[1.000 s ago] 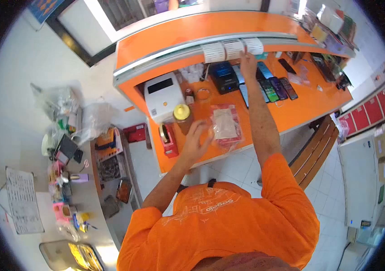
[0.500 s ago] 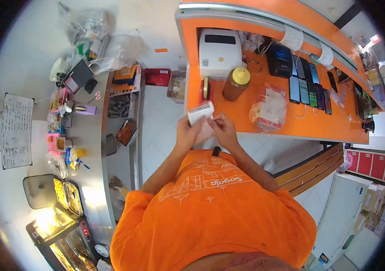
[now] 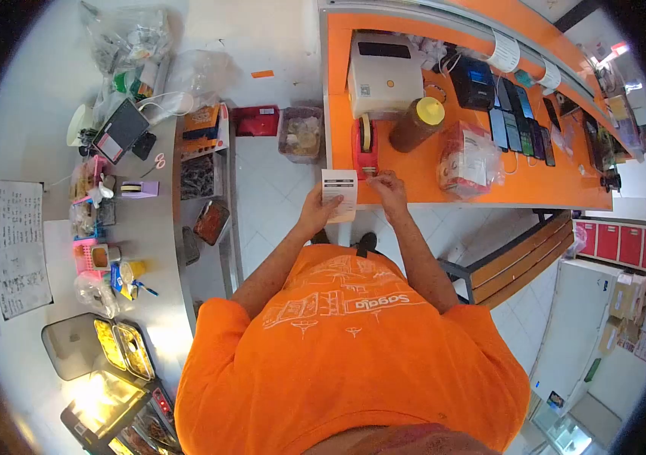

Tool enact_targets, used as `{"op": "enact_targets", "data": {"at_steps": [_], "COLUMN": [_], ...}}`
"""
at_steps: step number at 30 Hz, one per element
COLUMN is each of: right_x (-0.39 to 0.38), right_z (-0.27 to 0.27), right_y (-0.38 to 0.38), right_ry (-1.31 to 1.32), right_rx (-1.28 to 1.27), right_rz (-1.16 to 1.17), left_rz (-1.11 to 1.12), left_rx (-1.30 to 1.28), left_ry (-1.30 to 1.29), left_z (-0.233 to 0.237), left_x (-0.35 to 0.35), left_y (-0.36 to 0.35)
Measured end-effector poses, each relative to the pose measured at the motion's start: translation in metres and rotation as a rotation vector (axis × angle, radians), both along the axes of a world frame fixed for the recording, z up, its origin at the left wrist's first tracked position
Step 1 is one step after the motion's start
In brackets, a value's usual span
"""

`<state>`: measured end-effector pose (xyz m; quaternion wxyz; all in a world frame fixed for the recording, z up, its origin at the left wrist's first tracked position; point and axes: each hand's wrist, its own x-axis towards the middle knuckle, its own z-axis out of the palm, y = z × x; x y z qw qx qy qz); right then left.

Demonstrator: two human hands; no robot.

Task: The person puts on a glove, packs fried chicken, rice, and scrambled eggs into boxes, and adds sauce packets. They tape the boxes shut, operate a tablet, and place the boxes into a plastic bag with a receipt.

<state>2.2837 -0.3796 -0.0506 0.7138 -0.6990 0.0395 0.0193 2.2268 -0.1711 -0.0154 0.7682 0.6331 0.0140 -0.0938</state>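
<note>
My left hand (image 3: 318, 213) grips a white printed paper slip (image 3: 340, 188) by its lower left side, thumb across its face. Dark printed bars run along the slip's upper part. To the right of the slip, my right hand (image 3: 390, 196) is closed in a pinch at the front edge of the orange counter (image 3: 516, 199). Whatever lies between its fingertips is too small to make out. Just beyond both hands stands a red tape dispenser (image 3: 366, 157) with a roll of tape in it.
Behind the dispenser sit a white label printer (image 3: 386, 82) and a brown bottle (image 3: 414, 130) with a yellow cap. A plastic-wrapped pack (image 3: 468, 161) and several phones (image 3: 516, 130) lie further right. A wooden bench (image 3: 520, 262) stands below the counter; a metal worktop (image 3: 152, 250) runs along the left.
The slip, tilted and between both hands before, now faces me upright in my left hand. My right hand has moved right, away from it. The view has shifted slightly.
</note>
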Motion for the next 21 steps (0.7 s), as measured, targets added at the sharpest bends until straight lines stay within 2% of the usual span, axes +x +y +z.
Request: {"op": "enact_targets", "data": {"at_steps": [3,6,9,12,15,18,21], "right_x": [0.001,-0.007,-0.016,-0.01,-0.008,0.001,0.004], "right_z": [-0.011,0.005,0.066,0.033,0.017,-0.008,0.003], "right_y": [-0.004,0.002,0.003,0.002,0.001,0.005,0.012], "right_ry": [-0.236,-0.221,0.477,0.31,0.352,0.037,0.442], "right_rx": [-0.692,-0.932,0.239,-0.149,-0.167,-0.72,-0.313], "right_rz": [-0.074,-0.207,-0.04,-0.083,-0.13,-0.089,-0.1], "left_rz": [-0.005,-0.046,-0.091,-0.081,-0.061,-0.057,-0.078], "left_rx": [-0.043,-0.031,0.107,0.011,0.121,0.075,0.082], "left_ry": [0.036,0.037,-0.099,-0.012,-0.048,-0.033,-0.034], "left_z": [-0.006,-0.005,-0.006,-0.027,-0.021,-0.02,-0.017], "left_x": [-0.001,0.001,-0.003,-0.006,-0.009,-0.011,-0.01], "left_y": [0.0,0.002,0.006,0.007,0.011,0.015,0.016]}}
